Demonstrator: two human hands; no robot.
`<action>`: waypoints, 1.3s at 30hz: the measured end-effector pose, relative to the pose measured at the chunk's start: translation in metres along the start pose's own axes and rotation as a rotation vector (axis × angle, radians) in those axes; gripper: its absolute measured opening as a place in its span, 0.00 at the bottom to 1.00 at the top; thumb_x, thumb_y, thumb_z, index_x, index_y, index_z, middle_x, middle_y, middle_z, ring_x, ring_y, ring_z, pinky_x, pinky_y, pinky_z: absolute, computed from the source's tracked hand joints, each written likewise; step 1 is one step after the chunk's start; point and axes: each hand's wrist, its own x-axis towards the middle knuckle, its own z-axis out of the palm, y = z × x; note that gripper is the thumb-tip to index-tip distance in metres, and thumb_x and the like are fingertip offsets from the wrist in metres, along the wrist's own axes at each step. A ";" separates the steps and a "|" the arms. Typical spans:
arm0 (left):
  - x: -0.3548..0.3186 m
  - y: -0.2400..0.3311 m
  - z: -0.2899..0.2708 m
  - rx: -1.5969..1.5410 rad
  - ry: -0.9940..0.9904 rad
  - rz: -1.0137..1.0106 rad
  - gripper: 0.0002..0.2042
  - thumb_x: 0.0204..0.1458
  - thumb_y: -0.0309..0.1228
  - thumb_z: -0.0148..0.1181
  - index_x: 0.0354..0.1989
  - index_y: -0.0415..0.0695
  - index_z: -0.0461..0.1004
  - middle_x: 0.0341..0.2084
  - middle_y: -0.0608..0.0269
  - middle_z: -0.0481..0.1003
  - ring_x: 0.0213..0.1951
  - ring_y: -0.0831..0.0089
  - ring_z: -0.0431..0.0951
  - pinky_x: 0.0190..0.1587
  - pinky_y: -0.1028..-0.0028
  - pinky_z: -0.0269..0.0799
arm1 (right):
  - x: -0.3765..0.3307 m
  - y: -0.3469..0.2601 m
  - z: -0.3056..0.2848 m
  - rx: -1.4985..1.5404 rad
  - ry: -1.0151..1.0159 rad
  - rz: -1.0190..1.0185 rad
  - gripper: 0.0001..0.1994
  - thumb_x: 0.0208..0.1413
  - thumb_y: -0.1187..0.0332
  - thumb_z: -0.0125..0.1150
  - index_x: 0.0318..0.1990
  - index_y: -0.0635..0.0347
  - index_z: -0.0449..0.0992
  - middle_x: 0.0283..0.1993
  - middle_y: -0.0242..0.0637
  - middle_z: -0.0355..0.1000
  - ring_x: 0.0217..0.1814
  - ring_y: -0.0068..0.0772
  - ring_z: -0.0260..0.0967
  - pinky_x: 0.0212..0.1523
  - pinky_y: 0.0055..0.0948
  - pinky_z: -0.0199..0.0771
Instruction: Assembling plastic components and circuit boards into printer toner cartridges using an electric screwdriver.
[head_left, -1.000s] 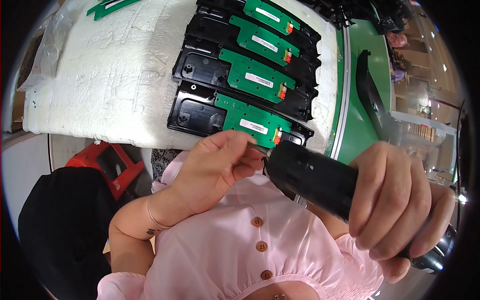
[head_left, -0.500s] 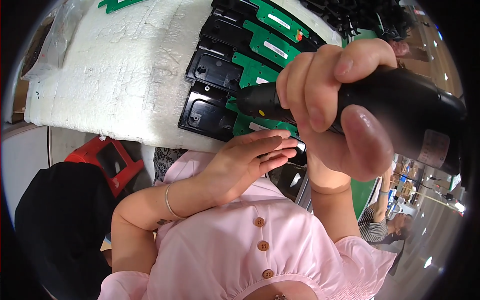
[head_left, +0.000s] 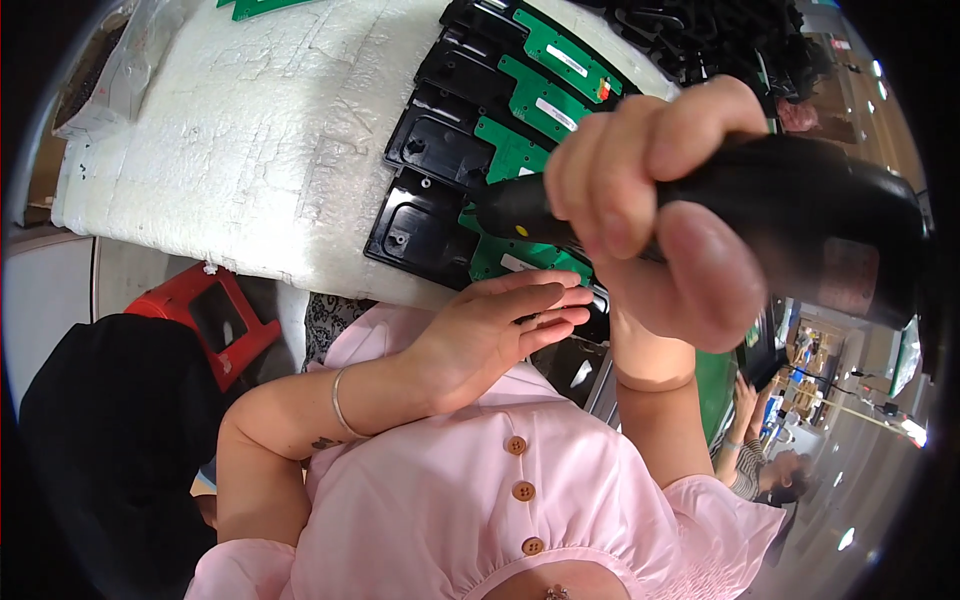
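Observation:
My right hand (head_left: 655,215) grips a black electric screwdriver (head_left: 800,225), held close to the camera with its tip pointing left over the nearest black part. My left hand (head_left: 495,335) is flat with fingers together and extended, holding nothing, just below the nearest black plastic part with a green circuit board (head_left: 430,225). Several such black parts with green boards (head_left: 500,110) lie in a row on a white foam sheet (head_left: 250,140). The screwdriver and my right hand hide part of the nearest board.
A red plastic stool (head_left: 215,315) stands under the table edge at the left. A clear bag (head_left: 105,75) lies at the far left of the foam. Another person (head_left: 760,465) is at the lower right. A pile of black parts (head_left: 720,35) sits at the far end.
My right hand has lifted the screwdriver up and toward the camera, its tip now over the nearest part. My left hand let go of the tip and flattened out below the part.

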 end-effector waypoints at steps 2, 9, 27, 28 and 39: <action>0.003 0.010 0.009 0.021 -0.005 -0.075 0.13 0.53 0.31 0.53 0.43 0.35 0.67 0.42 0.53 0.70 0.48 0.67 0.69 0.53 0.72 0.63 | 0.002 -0.009 -0.015 0.239 0.001 -0.147 0.13 0.44 0.67 0.50 0.38 0.58 0.60 0.19 0.28 0.58 0.20 0.21 0.53 0.25 0.25 0.54; -0.051 0.101 0.017 0.149 0.047 0.144 0.08 0.56 0.34 0.47 0.32 0.41 0.67 0.28 0.61 0.69 0.28 0.78 0.68 0.28 0.82 0.65 | 0.004 -0.026 -0.100 0.205 0.433 0.015 0.14 0.51 0.65 0.48 0.43 0.64 0.66 0.20 0.28 0.56 0.20 0.21 0.52 0.29 0.23 0.57; -0.146 0.324 0.034 1.052 0.578 0.965 0.35 0.54 0.60 0.26 0.55 0.44 0.62 0.51 0.60 0.65 0.52 0.68 0.60 0.60 0.69 0.46 | -0.091 0.104 -0.233 0.099 0.593 0.473 0.18 0.49 0.70 0.54 0.47 0.67 0.64 0.39 0.38 0.68 0.37 0.24 0.66 0.42 0.20 0.65; -0.147 0.322 0.035 1.065 0.631 0.944 0.34 0.54 0.61 0.24 0.57 0.48 0.61 0.52 0.60 0.64 0.53 0.67 0.58 0.61 0.67 0.41 | -0.092 0.106 -0.233 0.047 0.572 0.467 0.22 0.50 0.70 0.54 0.52 0.71 0.60 0.40 0.36 0.68 0.39 0.21 0.65 0.43 0.19 0.64; -0.129 0.309 0.031 1.295 0.674 1.244 0.22 0.57 0.44 0.43 0.53 0.41 0.65 0.51 0.59 0.67 0.50 0.70 0.67 0.56 0.67 0.56 | -0.096 0.025 -0.095 -0.836 0.257 0.127 0.24 0.33 0.80 0.61 0.45 0.66 0.67 0.45 0.46 0.64 0.47 0.46 0.63 0.47 0.33 0.63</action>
